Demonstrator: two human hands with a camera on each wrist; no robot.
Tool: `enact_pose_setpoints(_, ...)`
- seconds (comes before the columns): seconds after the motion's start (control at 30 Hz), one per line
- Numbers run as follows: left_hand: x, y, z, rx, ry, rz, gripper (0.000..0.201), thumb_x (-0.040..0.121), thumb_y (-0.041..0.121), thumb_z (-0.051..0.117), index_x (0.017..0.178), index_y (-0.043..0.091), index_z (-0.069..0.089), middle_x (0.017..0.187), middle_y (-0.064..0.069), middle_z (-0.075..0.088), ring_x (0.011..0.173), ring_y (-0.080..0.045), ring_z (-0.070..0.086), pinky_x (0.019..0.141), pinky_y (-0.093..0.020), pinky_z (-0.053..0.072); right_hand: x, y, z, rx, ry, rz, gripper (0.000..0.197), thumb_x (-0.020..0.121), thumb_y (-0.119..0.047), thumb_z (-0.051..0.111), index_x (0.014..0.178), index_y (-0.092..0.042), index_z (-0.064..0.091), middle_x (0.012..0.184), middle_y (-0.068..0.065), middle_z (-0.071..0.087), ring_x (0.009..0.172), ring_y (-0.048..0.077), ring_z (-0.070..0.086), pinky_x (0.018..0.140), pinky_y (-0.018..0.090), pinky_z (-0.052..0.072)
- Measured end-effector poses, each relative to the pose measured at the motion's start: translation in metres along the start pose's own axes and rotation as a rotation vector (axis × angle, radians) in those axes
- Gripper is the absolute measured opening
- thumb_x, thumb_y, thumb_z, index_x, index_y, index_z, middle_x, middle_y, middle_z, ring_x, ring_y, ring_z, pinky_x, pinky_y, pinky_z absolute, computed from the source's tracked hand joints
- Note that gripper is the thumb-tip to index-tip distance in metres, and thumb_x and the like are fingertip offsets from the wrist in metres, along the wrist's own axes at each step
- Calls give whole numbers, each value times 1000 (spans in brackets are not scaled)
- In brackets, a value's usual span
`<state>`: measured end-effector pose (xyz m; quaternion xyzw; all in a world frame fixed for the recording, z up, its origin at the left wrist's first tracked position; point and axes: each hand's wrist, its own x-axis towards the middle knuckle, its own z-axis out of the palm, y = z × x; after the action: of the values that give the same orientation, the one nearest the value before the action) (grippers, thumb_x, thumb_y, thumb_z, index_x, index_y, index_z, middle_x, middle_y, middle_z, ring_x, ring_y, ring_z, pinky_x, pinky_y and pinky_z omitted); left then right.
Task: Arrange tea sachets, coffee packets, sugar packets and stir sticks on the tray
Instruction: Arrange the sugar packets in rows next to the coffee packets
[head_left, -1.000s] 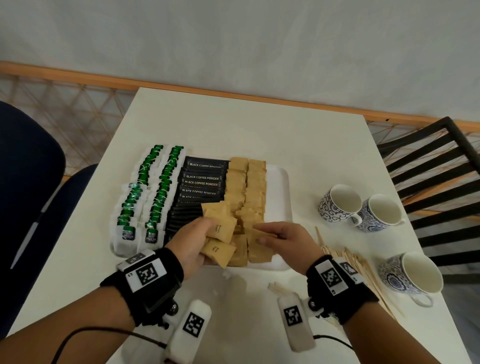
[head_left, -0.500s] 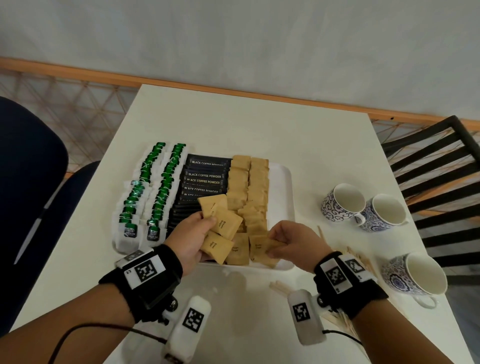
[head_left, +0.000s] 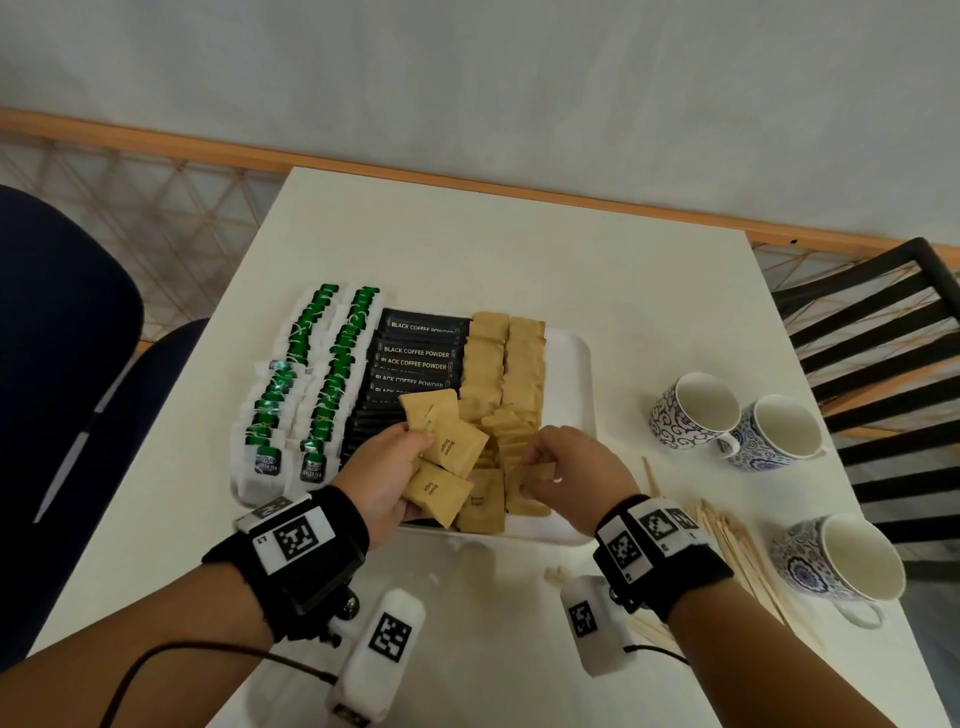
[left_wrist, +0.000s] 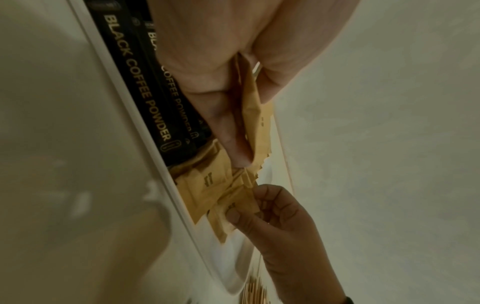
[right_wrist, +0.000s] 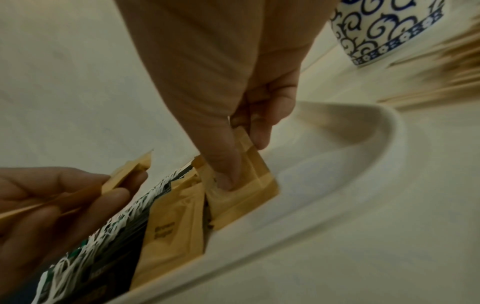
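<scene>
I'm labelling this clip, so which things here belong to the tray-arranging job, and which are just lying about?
Part of the job:
- tray
- tea sachets
- coffee packets
- sugar packets
- spare sugar packets held in left hand
- one sugar packet pinched by right hand
- stir sticks, off the tray

Lying about:
- three cups
- black chair
- blue chair

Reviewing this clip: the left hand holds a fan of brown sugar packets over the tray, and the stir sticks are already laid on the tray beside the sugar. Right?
Not quite. The left hand does hold brown sugar packets over the tray, but the stir sticks still lie on the table, right of the tray, as the head view shows.
</scene>
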<state>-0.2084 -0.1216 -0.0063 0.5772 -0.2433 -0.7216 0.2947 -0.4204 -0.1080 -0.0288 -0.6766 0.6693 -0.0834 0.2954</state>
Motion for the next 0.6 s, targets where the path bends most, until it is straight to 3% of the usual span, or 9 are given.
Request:
enact_pose_setpoints(0.17, -2, -2, 4, 42, -27, 5, 20, 101, 18, 43, 115, 19, 57, 111, -14, 68, 88, -33, 69, 78, -45, 53, -6, 7, 6, -80, 53, -11, 36, 77, -36, 71, 109, -32, 56, 109, -11, 45, 96, 10, 49, 77, 27, 47)
enact_pose_setpoints(0.3, -4, -6, 10, 77, -37, -8, 19, 100, 20, 47, 115, 16, 57, 112, -15, 68, 93, -36, 68, 65, -38, 54, -10, 3, 7, -121, 163, -46, 49, 76, -38, 70, 121, -33, 51, 116, -11, 41, 102, 8, 47, 73, 24, 47)
enact_pose_setpoints(0.4, -5, -8, 13, 86, -38, 3, 18, 97, 20, 52, 114, 17, 57, 106, -13, 70, 88, -32, 69, 62, -37, 54, -12, -6, 3, 130, 215, -69, 27, 84, -39, 63, 110, -37, 57, 108, -15, 50, 85, 1, 53, 70, 19, 44)
enact_pose_setpoints(0.47, -4, -9, 13, 102, -38, 21, 19, 94, 19, 57, 113, 17, 59, 101, -9, 72, 85, -26, 69, 61, -36, 54, -13, -16, 1, 359, 161, -54, 15, 91, -42, 55, 104, -39, 61, 98, -15, 61, 82, 1, 57, 72, 21, 48)
enact_pose_setpoints(0.6, -5, -10, 15, 152, -93, 25, 18, 90, 13, 63, 107, 18, 63, 96, -7, 73, 77, -21, 70, 55, -30, 54, -11, -32, -1, 656, 59, 38, 23, 93, -46, 52, 103, -31, 67, 91, -4, 69, 83, 12, 63, 70, 26, 49)
